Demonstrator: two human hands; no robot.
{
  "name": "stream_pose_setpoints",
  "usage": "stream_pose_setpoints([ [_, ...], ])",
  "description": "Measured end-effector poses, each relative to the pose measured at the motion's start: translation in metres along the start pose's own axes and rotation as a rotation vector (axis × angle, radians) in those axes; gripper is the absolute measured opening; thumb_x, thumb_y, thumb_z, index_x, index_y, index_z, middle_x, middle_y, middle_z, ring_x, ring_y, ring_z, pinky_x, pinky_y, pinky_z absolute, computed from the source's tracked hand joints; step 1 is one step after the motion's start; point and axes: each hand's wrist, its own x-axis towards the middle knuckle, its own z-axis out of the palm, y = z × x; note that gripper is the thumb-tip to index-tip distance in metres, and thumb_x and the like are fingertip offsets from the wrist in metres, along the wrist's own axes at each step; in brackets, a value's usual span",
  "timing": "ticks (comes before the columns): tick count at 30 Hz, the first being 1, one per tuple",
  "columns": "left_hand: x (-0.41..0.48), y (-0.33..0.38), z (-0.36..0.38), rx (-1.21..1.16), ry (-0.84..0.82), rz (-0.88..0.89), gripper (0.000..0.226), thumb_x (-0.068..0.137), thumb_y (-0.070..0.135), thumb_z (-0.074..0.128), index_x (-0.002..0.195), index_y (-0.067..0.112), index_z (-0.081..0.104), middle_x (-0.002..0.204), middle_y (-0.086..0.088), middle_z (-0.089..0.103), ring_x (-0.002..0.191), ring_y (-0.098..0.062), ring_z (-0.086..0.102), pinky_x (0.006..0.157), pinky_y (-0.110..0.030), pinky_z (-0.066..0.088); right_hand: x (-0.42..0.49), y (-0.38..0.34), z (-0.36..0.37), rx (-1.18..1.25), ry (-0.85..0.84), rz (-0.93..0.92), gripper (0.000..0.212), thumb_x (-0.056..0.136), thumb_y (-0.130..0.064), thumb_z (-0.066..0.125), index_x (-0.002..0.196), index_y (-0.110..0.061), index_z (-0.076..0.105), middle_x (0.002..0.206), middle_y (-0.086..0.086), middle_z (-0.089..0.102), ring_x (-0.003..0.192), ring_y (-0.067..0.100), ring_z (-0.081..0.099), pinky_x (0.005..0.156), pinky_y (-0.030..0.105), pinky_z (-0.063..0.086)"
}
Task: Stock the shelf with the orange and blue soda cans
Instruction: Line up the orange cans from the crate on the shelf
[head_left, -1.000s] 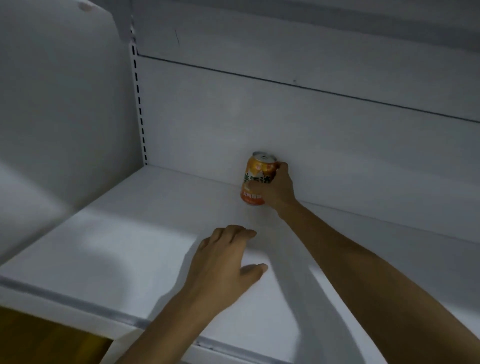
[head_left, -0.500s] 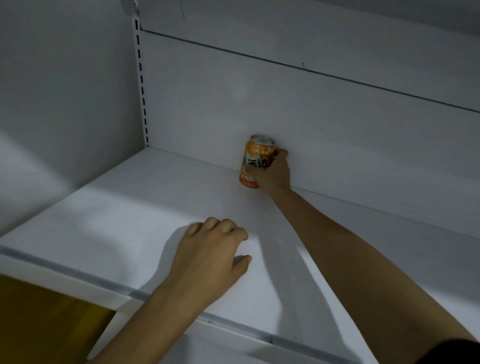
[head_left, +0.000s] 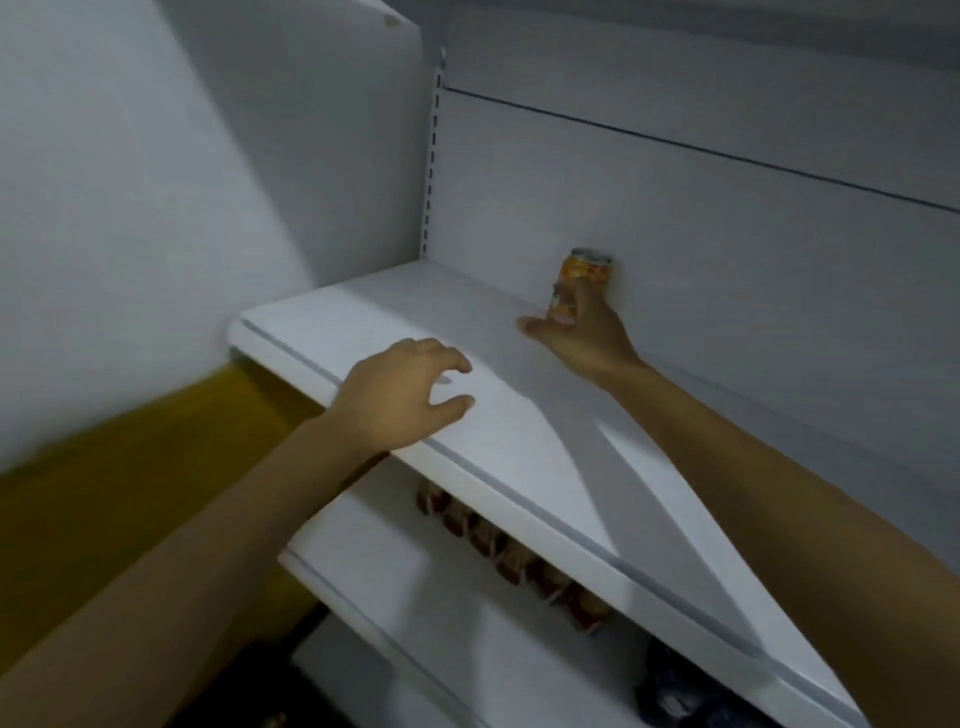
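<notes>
Since the earlier view, the right hand (head_left: 582, 338) has loosened: thumb splayed off the orange can (head_left: 579, 280), fingers straight beside it. The can stands upright at the rear of the shelf (head_left: 519, 467), against the back panel (head_left: 727, 260). It is probably light, rigid and slick, best gripped mid-body. The left hand (head_left: 400, 395) rests loosely curled and empty on the front edge. Nothing crowds the can.

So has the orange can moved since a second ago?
No. The orange can still stands against the back panel, right of the slotted upright; only the camera shifted.
</notes>
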Motion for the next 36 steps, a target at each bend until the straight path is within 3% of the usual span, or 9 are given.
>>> stream_pose_setpoints([
  [3, -0.054, -0.007, -0.02, 0.149, 0.061, -0.136, 0.046, 0.087, 0.048, 0.057, 0.126, 0.026, 0.055, 0.125, 0.004, 0.059, 0.115, -0.016, 0.05, 0.088, -0.033, 0.046, -0.044, -0.028, 0.01, -0.136, -0.205, -0.255, 0.074, 0.078, -0.047, 0.071, 0.138, -0.018, 0.039, 0.14, 0.003, 0.045, 0.126, 0.02, 0.045, 0.102, 0.034, 0.04],
  [8, -0.162, -0.015, -0.033, 0.335, -0.146, -0.449, 0.052, 0.089, 0.046, 0.057, 0.135, 0.026, 0.045, 0.13, -0.001, 0.052, 0.12, -0.022, 0.048, 0.089, -0.036, 0.045, -0.122, -0.07, 0.071, -0.281, -0.487, -0.553, 0.077, 0.079, -0.053, 0.067, 0.141, -0.02, 0.035, 0.142, 0.004, 0.043, 0.127, 0.024, 0.043, 0.103, 0.045, 0.038],
  [14, -0.299, -0.042, -0.014, 0.328, -0.316, -0.76, 0.054, 0.092, 0.047, 0.054, 0.138, 0.021, 0.042, 0.135, -0.005, 0.05, 0.115, -0.026, 0.052, 0.085, -0.037, 0.049, -0.212, -0.075, 0.164, -0.465, -0.772, -0.793, 0.072, 0.084, -0.055, 0.059, 0.142, -0.019, 0.035, 0.144, 0.005, 0.042, 0.134, 0.024, 0.036, 0.117, 0.049, 0.012],
  [17, -0.365, -0.06, 0.019, 0.21, -0.407, -0.897, 0.059, 0.091, 0.049, 0.053, 0.14, 0.02, 0.04, 0.137, -0.006, 0.049, 0.118, -0.027, 0.051, 0.092, -0.04, 0.047, -0.258, -0.054, 0.206, -0.368, -1.077, -0.639, 0.079, 0.081, -0.05, 0.067, 0.144, -0.017, 0.032, 0.144, 0.008, 0.041, 0.129, 0.025, 0.042, 0.105, 0.039, 0.038],
  [20, -0.419, -0.069, 0.054, 0.024, -0.525, -0.981, 0.057, 0.092, 0.047, 0.053, 0.14, 0.018, 0.04, 0.135, -0.004, 0.051, 0.117, -0.025, 0.052, 0.092, -0.037, 0.047, -0.293, -0.028, 0.244, -0.36, -1.336, -0.431, 0.08, 0.082, -0.043, 0.071, 0.145, -0.014, 0.031, 0.144, 0.007, 0.041, 0.126, 0.021, 0.045, 0.101, 0.031, 0.042],
  [23, -0.461, -0.08, 0.085, -0.217, -0.571, -1.035, 0.036, 0.093, 0.036, 0.057, 0.119, 0.012, 0.055, 0.105, -0.008, 0.06, 0.098, -0.029, 0.059, 0.079, -0.04, 0.048, -0.313, -0.006, 0.282, -0.366, -1.504, -0.256, 0.061, 0.087, -0.03, 0.068, 0.138, -0.012, 0.039, 0.127, 0.0, 0.05, 0.112, 0.016, 0.05, 0.085, 0.02, 0.041],
  [27, -0.5, -0.109, 0.135, -0.407, -0.546, -1.131, 0.042, 0.092, 0.043, 0.053, 0.121, 0.013, 0.057, 0.117, -0.008, 0.06, 0.101, -0.027, 0.057, 0.077, -0.03, 0.041, -0.332, 0.031, 0.344, -0.378, -1.515, -0.102, 0.056, 0.088, -0.031, 0.067, 0.135, -0.012, 0.044, 0.121, 0.006, 0.054, 0.11, 0.021, 0.053, 0.081, 0.02, 0.037],
  [31, -0.526, -0.137, 0.211, -0.631, -0.426, -1.331, 0.035, 0.093, 0.029, 0.059, 0.124, 0.013, 0.057, 0.121, -0.007, 0.062, 0.11, -0.025, 0.059, 0.088, -0.028, 0.045, -0.362, 0.088, 0.414, -0.344, -1.5, 0.062, 0.041, 0.091, -0.027, 0.062, 0.127, -0.013, 0.049, 0.117, 0.004, 0.056, 0.103, 0.019, 0.054, 0.079, 0.022, 0.037],
  [36, -0.548, -0.166, 0.335, -0.742, -0.287, -1.567, 0.029, 0.088, 0.021, 0.065, 0.116, 0.011, 0.061, 0.118, -0.005, 0.062, 0.112, -0.021, 0.057, 0.087, -0.024, 0.042, -0.401, 0.17, 0.508, -0.203, -1.481, 0.376, 0.033, 0.088, -0.027, 0.066, 0.116, -0.013, 0.054, 0.106, 0.002, 0.061, 0.093, 0.017, 0.063, 0.075, 0.024, 0.051],
])
